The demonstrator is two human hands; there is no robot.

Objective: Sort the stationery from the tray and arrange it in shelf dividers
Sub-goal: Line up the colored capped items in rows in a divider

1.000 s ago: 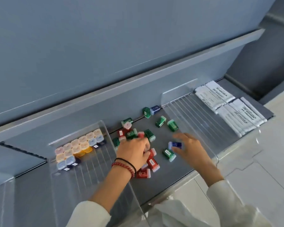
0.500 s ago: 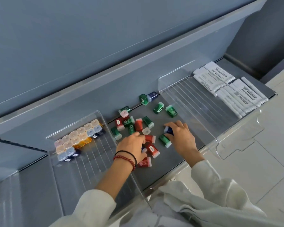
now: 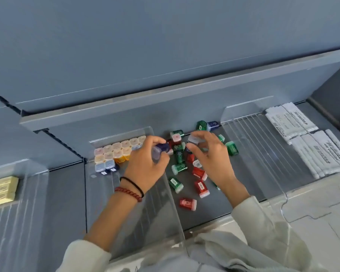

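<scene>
Several small red and green boxes (image 3: 187, 203) lie scattered on the grey shelf (image 3: 208, 209) between two clear dividers. My left hand (image 3: 145, 165) is closed around a dark blue box (image 3: 161, 151) and hovers over the left clear divider (image 3: 165, 193). My right hand (image 3: 210, 158) pinches another small box with a pale cap (image 3: 193, 139) above the scattered pile. To the left, a neat block of pastel-capped boxes (image 3: 116, 154) stands in rows in the left compartment.
White packets (image 3: 306, 142) fill the compartment at far right, beyond the right clear divider (image 3: 249, 146). Yellow packs (image 3: 2, 189) sit at far left. A green box (image 3: 201, 125) and a blue box (image 3: 212, 125) stand at the shelf's back wall.
Both hands lifted from the pile, each with a small box. My left hand shifted left toward the divider; my right hand rose toward the back of the pile. The camera came closer.
</scene>
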